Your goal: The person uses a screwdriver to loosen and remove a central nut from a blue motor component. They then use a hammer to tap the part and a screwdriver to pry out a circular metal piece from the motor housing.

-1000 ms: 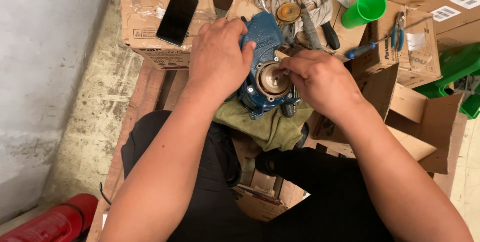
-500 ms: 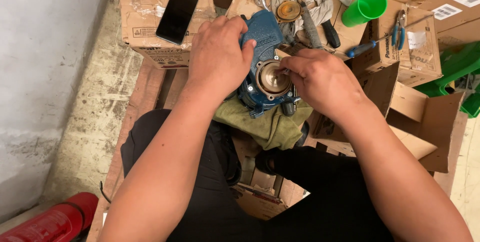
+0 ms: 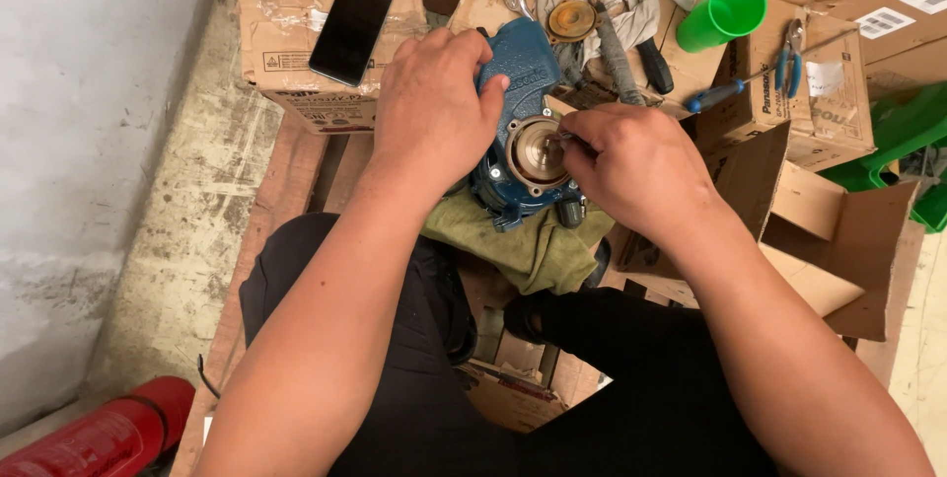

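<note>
Looking down from the head camera, I see a blue cast-metal pump housing [image 3: 521, 92] resting on a grimy olive rag [image 3: 533, 245] across my lap, in front of the cardboard boxes. Its paint is scuffed, and a round brass-coloured disc [image 3: 538, 149] sits in its open face. My left hand [image 3: 434, 112] is clamped over the housing's left side, fingers curled on top. My right hand [image 3: 636, 166] is pinched closed at the disc's right edge; what it pinches I cannot tell. A black phone [image 3: 350, 28] lies on a box [image 3: 296, 53] nearby.
</note>
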